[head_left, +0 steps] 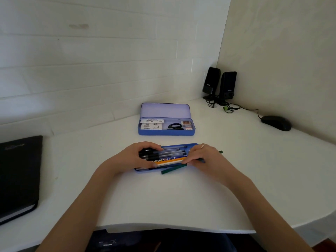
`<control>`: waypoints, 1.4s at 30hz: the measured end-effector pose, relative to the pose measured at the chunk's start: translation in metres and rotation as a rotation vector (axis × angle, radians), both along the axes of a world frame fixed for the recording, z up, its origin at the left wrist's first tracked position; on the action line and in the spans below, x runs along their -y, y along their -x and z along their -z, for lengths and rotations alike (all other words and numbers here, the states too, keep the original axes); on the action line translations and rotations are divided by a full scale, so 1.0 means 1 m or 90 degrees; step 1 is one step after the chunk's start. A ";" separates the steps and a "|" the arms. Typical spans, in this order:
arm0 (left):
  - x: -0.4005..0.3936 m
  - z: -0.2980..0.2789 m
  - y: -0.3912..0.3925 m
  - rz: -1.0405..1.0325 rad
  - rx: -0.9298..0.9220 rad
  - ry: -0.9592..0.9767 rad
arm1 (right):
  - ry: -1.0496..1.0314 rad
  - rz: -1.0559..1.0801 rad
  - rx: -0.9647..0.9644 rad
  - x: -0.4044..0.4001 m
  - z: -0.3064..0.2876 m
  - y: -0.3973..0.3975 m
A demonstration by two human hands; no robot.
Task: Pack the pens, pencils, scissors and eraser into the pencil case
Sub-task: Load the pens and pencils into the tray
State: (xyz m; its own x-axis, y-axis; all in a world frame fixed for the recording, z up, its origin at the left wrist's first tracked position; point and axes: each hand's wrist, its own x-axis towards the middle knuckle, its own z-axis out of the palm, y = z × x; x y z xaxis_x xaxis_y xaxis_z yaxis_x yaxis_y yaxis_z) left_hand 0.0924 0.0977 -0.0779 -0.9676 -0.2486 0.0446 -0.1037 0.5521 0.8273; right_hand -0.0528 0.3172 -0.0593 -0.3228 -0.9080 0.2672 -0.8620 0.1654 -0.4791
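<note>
The bench (163, 200) is plain white, and the wall behind it is white too, marked in a faint brick pattern. At the centre of the frame the pencil case (166, 131) is blue outside with a pale lilac inner lid; the scissors (175, 126) in it have black handles. Lower down, the blue tray (192, 145) carries pens (169, 151) with clear barrels and black caps, plus an orange and white strip. A dark green pencil (173, 170) lies at its near edge. At far left the notebook (19, 175) is black. At upper right the speakers (219, 84) and mouse (276, 123) are black.
</note>
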 end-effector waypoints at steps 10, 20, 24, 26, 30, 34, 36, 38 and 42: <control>0.002 0.001 0.001 0.026 -0.009 -0.001 | 0.023 0.046 0.052 -0.004 0.000 0.003; 0.001 0.002 0.002 0.004 -0.012 0.027 | -0.048 -0.011 0.049 0.019 0.005 -0.008; 0.000 0.001 0.002 0.004 -0.010 0.007 | -0.045 -0.024 0.042 0.020 0.009 -0.015; -0.001 0.000 0.002 0.000 -0.018 -0.005 | -0.027 -0.035 0.026 0.022 0.016 -0.016; -0.001 0.000 0.002 0.007 -0.024 -0.012 | 0.044 -0.042 0.078 0.023 0.021 -0.019; -0.001 0.000 0.001 -0.025 -0.039 -0.020 | 0.146 0.037 0.141 0.021 0.015 -0.017; -0.001 0.000 0.001 -0.070 -0.075 -0.036 | 0.206 0.118 0.135 0.019 0.014 -0.007; 0.000 0.002 0.001 -0.109 -0.096 -0.064 | 0.217 0.184 0.114 0.015 0.017 0.002; 0.000 0.001 0.002 -0.142 -0.107 -0.093 | 0.147 0.231 0.125 0.010 0.029 0.006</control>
